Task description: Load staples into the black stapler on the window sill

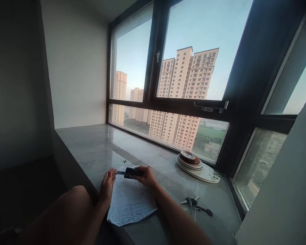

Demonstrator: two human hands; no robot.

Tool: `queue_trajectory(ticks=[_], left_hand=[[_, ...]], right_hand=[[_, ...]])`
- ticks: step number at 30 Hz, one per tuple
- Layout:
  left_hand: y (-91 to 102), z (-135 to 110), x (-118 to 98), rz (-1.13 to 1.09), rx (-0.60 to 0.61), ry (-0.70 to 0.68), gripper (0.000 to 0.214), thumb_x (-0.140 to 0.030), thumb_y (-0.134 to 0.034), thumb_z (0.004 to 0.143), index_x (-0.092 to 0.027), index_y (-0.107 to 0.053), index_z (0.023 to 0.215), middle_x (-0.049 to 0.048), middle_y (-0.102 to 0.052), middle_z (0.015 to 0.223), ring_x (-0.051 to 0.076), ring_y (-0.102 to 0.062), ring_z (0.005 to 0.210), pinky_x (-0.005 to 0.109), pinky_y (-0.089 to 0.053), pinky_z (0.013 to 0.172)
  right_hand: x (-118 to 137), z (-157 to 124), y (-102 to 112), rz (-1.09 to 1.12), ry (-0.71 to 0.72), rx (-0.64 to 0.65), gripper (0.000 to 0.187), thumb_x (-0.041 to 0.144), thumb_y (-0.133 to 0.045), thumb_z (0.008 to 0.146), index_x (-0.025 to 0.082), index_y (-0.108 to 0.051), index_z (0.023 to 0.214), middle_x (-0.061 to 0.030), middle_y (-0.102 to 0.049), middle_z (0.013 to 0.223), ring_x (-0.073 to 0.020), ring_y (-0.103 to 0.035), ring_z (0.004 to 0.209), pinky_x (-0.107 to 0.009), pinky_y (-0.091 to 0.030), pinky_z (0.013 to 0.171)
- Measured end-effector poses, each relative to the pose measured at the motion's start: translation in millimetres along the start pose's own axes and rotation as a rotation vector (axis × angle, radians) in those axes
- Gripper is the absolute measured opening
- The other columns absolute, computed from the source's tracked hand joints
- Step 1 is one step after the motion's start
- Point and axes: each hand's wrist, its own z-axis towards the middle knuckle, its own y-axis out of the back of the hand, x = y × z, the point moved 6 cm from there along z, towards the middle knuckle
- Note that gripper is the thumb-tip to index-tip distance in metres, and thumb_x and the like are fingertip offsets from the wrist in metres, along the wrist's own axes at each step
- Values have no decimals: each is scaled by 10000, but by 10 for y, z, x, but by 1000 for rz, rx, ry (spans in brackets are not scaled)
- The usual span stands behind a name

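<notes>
My right hand (146, 176) is closed around a black stapler (133, 171), held just above the far end of a sheet of paper. A thin metal strip of the stapler points left, toward my other hand. My left hand (108, 183) stands at the left edge of the paper, fingers stretched upward near the strip's tip; whether they touch it I cannot tell. The paper (132, 200) is covered in rows of dark marks and lies on the grey windowsill (91, 143), its near edge uneven. Two small dark bits (125, 161) rest beyond it.
A bunch of keys (193, 203) lies right of my right forearm. Stacked plates (190, 161) with a round dial-like piece on top sit by the window. A dark-framed window (148, 100) runs behind the sill, and a white wall (76, 68) closes the left end. My knee (78, 197) is at lower left.
</notes>
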Motion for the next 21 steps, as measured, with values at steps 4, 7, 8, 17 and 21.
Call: queue_trajectory(ticks=[4, 7, 8, 17, 21], left_hand=[[22, 1, -9, -254, -5, 176, 292, -306, -395, 1005, -154, -637, 1066, 125, -702, 1127, 173, -701, 989, 345, -525, 980], [37, -16, -31, -351, -23, 281, 295, -231, -374, 1001, -85, -623, 1062, 160, -722, 969, 187, -730, 879, 310, -592, 836], [40, -21, -33, -372, -25, 307, 293, -201, -374, 994, -63, -616, 1083, 166, -724, 930, 193, -735, 860, 302, -602, 801], [23, -8, -18, -480, 107, 295, 267, -34, -414, 909, -23, -662, 1007, 193, -743, 965, 211, -738, 916, 291, -614, 834], [75, -4, -16, -411, 65, 219, 278, 24, -424, 889, -82, -679, 926, 129, -754, 934, 166, -736, 904, 259, -577, 915]], right_hand=[[336, -34, -131, -312, 361, 4, 294, 355, -661, 875, 208, -676, 1130, -88, -731, 1003, -216, -648, 954, -322, -484, 839], [500, -95, -215, -517, 572, 49, 280, 237, -548, 953, 217, -615, 1225, -97, -727, 1089, -215, -616, 1055, -364, -459, 913], [539, -109, -233, -568, 619, 56, 286, 200, -518, 967, 222, -605, 1238, -93, -722, 1111, -207, -609, 1058, -366, -458, 918], [717, -175, -352, -740, 820, 123, 290, 176, -513, 986, 289, -629, 1227, -27, -693, 1169, -185, -569, 1046, -366, -450, 951], [596, -61, -194, -555, 567, -30, 332, 129, -542, 936, 304, -660, 1193, -39, -725, 1068, -208, -583, 991, -395, -451, 910]])
